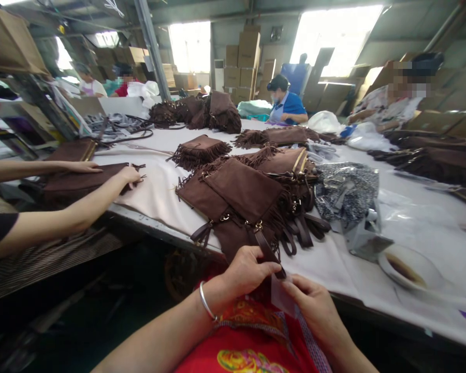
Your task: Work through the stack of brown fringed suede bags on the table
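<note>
Between thumb and fingers my left hand (248, 270) grips a brown wrist strap (267, 246) near its loop end. That strap hangs by a gold clip from a fringed brown bag at the table edge. My right hand (312, 300) pinches a small translucent slip (282, 298), its top touching the strap's end. Just beyond my hands lies a heap of brown fringed bags (244, 189), several straps dangling from its front.
At left, a co-worker's hands (128, 176) rest on another brown bag (85, 181). A crumpled clear plastic bag (347, 191) and a bowl of dark liquid (406, 269) sit on the right. More bag piles (202, 111) and co-workers are farther back.
</note>
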Motion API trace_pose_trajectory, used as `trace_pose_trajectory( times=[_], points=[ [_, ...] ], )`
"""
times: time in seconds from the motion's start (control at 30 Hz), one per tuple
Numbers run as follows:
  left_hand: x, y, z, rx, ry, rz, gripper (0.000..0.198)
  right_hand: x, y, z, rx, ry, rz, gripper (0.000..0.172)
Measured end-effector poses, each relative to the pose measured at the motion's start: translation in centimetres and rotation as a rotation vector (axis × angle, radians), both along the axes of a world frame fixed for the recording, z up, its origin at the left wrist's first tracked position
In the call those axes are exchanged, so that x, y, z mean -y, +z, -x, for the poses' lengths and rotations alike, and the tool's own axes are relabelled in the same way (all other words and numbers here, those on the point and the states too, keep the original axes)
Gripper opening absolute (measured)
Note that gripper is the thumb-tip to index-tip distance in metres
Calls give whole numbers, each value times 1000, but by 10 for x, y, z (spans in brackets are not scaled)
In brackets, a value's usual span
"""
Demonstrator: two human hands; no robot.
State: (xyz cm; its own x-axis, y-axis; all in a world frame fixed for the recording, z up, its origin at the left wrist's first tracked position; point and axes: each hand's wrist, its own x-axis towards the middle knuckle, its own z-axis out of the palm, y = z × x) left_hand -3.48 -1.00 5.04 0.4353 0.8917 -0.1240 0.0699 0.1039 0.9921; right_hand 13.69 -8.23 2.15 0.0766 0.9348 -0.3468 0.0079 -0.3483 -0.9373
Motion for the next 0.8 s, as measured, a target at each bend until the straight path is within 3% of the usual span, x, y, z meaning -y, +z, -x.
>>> trace_pose_trajectory(
  times=[0.3, 0.53, 0.67, 0.8],
  points=[
    [0, -14, -8, -9, -35, 74, 23, -7, 3, 2, 5, 63, -51, 41],
    [5, -19, -8, 164, 18, 324, 37, -3, 8, 0, -301, 149, 84, 37],
    [4, -17, -11, 170, 93, 329, 35, -1, 12, -4, -293, 225, 68, 35],
    [6, -19, -12, 169, 48, 268, 34, -4, 10, -5, -238, 171, 40, 34]
  ],
)
